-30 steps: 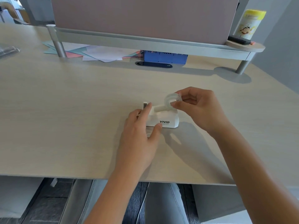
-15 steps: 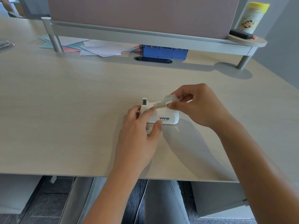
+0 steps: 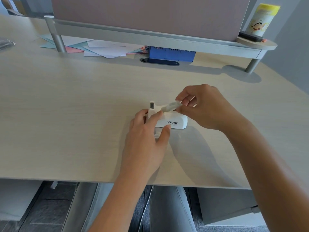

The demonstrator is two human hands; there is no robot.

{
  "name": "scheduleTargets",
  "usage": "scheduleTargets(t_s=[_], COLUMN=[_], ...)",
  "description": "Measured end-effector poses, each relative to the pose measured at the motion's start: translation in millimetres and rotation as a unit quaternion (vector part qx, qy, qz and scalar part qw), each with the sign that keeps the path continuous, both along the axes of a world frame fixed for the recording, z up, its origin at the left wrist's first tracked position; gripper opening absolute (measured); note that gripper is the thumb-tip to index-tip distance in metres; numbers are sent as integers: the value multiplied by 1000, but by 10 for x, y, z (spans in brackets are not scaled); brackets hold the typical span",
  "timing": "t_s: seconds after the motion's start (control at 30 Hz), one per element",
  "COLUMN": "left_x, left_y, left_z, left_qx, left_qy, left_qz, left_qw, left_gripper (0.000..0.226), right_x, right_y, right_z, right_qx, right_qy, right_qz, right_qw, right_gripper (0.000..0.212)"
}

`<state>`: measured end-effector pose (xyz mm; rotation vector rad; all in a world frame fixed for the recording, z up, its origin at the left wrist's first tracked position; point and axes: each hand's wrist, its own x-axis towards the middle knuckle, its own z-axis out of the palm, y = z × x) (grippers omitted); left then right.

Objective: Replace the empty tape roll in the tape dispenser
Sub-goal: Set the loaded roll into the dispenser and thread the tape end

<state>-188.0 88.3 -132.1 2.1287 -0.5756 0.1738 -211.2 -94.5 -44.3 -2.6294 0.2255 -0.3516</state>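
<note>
A white tape dispenser [image 3: 173, 122] marked VIVID stands in the middle of the pale wooden desk [image 3: 66, 114], cutter end to the left. My left hand [image 3: 147, 139] grips its left part, thumb on the near side and fingers over the top. My right hand [image 3: 205, 108] pinches a clear tape roll [image 3: 171, 105] between thumb and fingers, low in the dispenser's top slot. The roll's right part is hidden behind my fingers.
A grey raised shelf [image 3: 150, 37] on metal legs runs along the back. Under it lie loose coloured papers [image 3: 103, 48] and a blue box [image 3: 172, 53], with a dark cable slot [image 3: 159, 61] in front. A yellow-capped canister [image 3: 262, 20] stands at the shelf's right end.
My right hand has lowered the tape roll from above the dispenser down into its slot. My left hand has kept its hold on the dispenser.
</note>
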Motion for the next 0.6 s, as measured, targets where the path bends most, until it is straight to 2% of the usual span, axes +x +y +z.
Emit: scheduleTargets(t_s=[0.33, 0.6], left_x=[-14, -58], left_y=[-1, -29], left_z=[12, 55], left_qx=[29, 57], left_qy=[-13, -7], left_qz=[1, 1], left_qw=[999, 998], left_gripper=[55, 57], right_x=[49, 73], right_y=[97, 155], right_z=[39, 26], right_qx=[-106, -140], right_qy=[15, 18], right_qz=[-13, -21], right_qw=[994, 990], right_gripper=[17, 20])
